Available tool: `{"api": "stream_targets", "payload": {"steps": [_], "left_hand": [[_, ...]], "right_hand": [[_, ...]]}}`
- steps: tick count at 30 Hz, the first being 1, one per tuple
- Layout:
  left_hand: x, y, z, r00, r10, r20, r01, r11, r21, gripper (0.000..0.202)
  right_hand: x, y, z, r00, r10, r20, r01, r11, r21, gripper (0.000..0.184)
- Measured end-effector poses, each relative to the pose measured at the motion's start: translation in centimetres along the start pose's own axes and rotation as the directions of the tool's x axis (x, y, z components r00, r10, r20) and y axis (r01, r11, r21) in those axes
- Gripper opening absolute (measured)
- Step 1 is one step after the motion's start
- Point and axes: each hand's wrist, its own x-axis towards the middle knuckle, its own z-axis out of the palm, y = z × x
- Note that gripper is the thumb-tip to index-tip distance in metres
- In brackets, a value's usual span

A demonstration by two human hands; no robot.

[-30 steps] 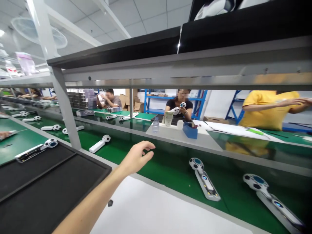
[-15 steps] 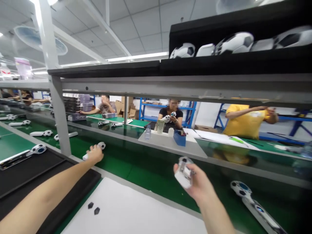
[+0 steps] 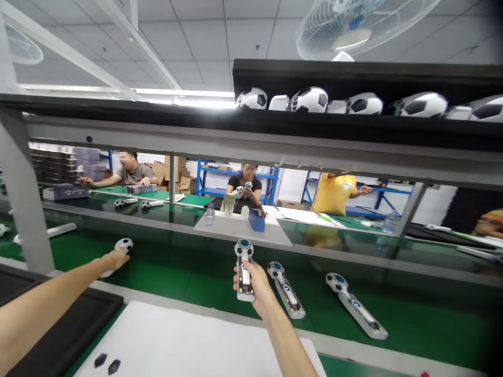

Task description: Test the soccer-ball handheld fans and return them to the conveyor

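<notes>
My right hand (image 3: 256,285) is closed round a white handheld device (image 3: 244,268) with a football-patterned head, held upright above the green conveyor belt (image 3: 188,272). My left hand (image 3: 116,259) reaches far left and grips the handle of another such device (image 3: 122,245) lying on the belt. Two more devices (image 3: 286,289) (image 3: 356,306) lie on the belt just right of my right hand.
A white mat (image 3: 184,345) with two small black hexagon pieces (image 3: 107,363) lies in front of me. A black tray (image 3: 58,335) sits at the left. Football-patterned parts (image 3: 310,99) line the shelf above. Several people work across the line. A grey post (image 3: 21,209) stands left.
The view has swung right. My right hand turned its device upright and brought it nearer the belt. My left hand stays on the device at the left.
</notes>
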Motion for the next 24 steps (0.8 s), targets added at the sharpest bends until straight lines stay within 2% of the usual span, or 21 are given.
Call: {"api": "stream_targets", "payload": {"steps": [2,4,7,9,13,15,17,20,24], "left_hand": [[0.0,2.2,-0.3,0.986,-0.113,0.125,0.123,0.989,-0.078,0.033],[-0.7,4.6,-0.2,0.957,-0.123,0.264,0.171,0.971,-0.168,0.031],[-3.4,8.6,0.4,0.904,0.066,0.423,0.109,0.92,-0.376,0.025],[-6.2,11.3,1.2,0.856,0.243,0.456,0.042,0.846,-0.531,0.038],[-12.3,15.9,3.0,0.764,0.521,0.381,-0.048,0.635,-0.771,0.063],[-14.9,17.2,4.0,0.702,0.645,0.303,-0.047,0.466,-0.884,0.066],[-16.9,17.9,4.9,0.656,0.718,0.234,-0.032,0.336,-0.941,0.065],[-19.0,17.9,6.1,0.624,0.756,0.196,-0.019,0.265,-0.964,0.058],[-20.3,17.0,7.3,0.621,0.757,0.204,0.003,0.258,-0.966,0.056]], "right_hand": [[0.7,0.8,-0.4,0.997,-0.075,-0.029,0.073,0.995,-0.061,0.021],[1.4,1.7,-0.9,0.988,-0.144,-0.052,0.137,0.983,-0.123,0.023],[2.3,2.7,-1.9,0.97,-0.232,-0.067,0.212,0.951,-0.224,0.023],[2.7,3.2,-2.4,0.957,-0.282,-0.072,0.25,0.923,-0.293,0.025],[2.9,4.1,-3.3,0.937,-0.342,-0.072,0.286,0.867,-0.407,0.026],[2.9,4.5,-3.8,0.936,-0.347,-0.064,0.283,0.847,-0.45,0.024],[2.9,5.0,-4.4,0.934,-0.352,-0.063,0.279,0.829,-0.485,0.024],[3.1,5.3,-5.3,0.925,-0.368,-0.09,0.265,0.799,-0.54,0.025],[3.4,5.2,-6.5,0.911,-0.387,-0.145,0.217,0.747,-0.629,0.025]]}}
